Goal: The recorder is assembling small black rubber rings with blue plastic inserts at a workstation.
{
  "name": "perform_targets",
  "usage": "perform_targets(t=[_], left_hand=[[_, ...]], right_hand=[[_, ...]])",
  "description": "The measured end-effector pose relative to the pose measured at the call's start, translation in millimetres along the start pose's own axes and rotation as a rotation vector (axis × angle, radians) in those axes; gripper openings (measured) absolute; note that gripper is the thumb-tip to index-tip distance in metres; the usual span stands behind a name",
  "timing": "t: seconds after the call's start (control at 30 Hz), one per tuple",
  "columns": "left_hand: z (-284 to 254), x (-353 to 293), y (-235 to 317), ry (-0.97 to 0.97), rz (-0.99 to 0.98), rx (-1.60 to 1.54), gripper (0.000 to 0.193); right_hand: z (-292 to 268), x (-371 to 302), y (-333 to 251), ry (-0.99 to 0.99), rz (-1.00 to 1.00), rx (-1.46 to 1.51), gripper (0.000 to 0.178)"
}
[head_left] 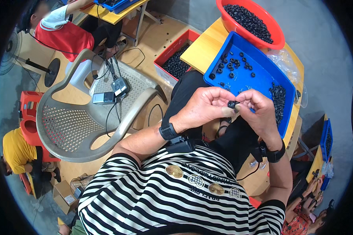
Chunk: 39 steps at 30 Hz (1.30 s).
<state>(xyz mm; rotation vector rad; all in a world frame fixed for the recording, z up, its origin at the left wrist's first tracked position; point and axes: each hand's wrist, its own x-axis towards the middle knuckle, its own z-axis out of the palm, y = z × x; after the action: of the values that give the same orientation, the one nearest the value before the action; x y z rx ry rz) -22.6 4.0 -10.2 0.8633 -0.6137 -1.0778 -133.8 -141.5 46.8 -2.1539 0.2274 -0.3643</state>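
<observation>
My left hand (202,109) and my right hand (259,112) meet in front of me, both closed in a pinch. Between their fingertips is a small, round black part (233,104), gripped from both sides. Its finer shape is partly hidden by my fingers. A pale wrap (228,112) covers the tip of my left thumb. Just beyond my hands lies a blue tray (252,49) with loose black ring-like parts (232,63) scattered toward its far left. Along its right side is a heap of smaller black pieces (278,100).
A red basin (278,33) full of black parts stands past the tray on the yellow table (202,49). Beside the table, a red box (164,56) holds more. A grey plastic chair (66,125) on my left carries cables and devices. Other people sit nearby; a fan (31,62) stands far left.
</observation>
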Motion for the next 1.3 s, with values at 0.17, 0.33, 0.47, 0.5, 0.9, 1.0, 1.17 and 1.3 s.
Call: perform_targets(t=[0.17,0.33,0.47,0.5,0.9,1.0,1.17,1.3], left_hand=[[-3,-2,2,0.016,-0.034,0.038,0.029],[-7,2,2,0.023,-0.003,0.064,0.027],[-9,3,-1,0.013,0.025,0.045,0.028],[-9,3,-1,0.013,0.039,0.061,0.029],[-6,4,0,0.042,0.064,0.134,0.025],[-5,2,1,0.051,0.096,0.18,0.024],[-7,2,-5,0.072,0.15,0.268,0.021],[-7,1,-4,0.077,0.15,0.252,0.02]], right_hand=[[0,-2,2,-0.006,0.049,0.061,0.018],[-5,6,-4,-0.031,-0.002,-0.06,0.02],[-7,8,-4,-0.015,-0.054,-0.112,0.017],[-9,8,-4,-0.009,-0.063,-0.116,0.016],[-16,13,-13,-0.069,-0.095,-0.246,0.013],[-14,14,-16,-0.071,-0.098,-0.26,0.013],[-9,17,-20,-0.089,-0.067,-0.276,0.012],[-9,19,-19,-0.108,-0.075,-0.329,0.011]])
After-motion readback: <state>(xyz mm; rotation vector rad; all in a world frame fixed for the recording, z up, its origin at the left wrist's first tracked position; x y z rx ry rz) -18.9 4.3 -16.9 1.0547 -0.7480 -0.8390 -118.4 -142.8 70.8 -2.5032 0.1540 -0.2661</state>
